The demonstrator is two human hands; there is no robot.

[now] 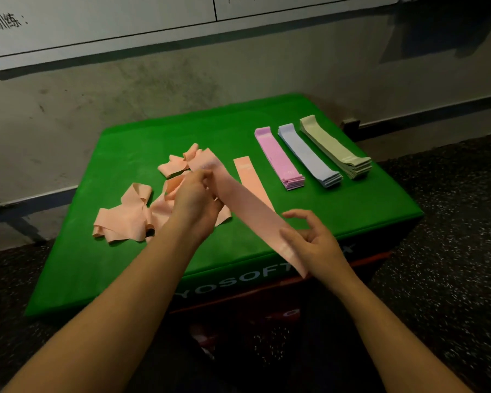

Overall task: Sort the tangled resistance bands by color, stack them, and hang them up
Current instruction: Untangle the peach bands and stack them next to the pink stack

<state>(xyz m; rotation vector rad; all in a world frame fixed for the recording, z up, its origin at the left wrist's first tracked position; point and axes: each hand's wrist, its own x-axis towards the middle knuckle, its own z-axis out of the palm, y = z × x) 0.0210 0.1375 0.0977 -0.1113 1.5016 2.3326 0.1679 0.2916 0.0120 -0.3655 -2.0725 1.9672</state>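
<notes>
A: On the green padded tabletop (153,251): status of the peach flat elastic resistance band (253,217)?

B: Held above the surface, stretched between both hands. Left hand (194,199) pinches the far end; right hand (313,245) grips the near end w/ thumb, other fingers loosely spread.

A: Handling?

B: Likely light, limp, stretchy; it will twist if slack. Take hold at the ends, keep it taut, lay it flat.

A: Destination?

B: Probably the single peach band (251,180) lying flat beside the pink stack (279,160). Blue stack (309,156) and green stack (336,147) are sorted. Tangled peach pile (131,219) remains at left.
</notes>
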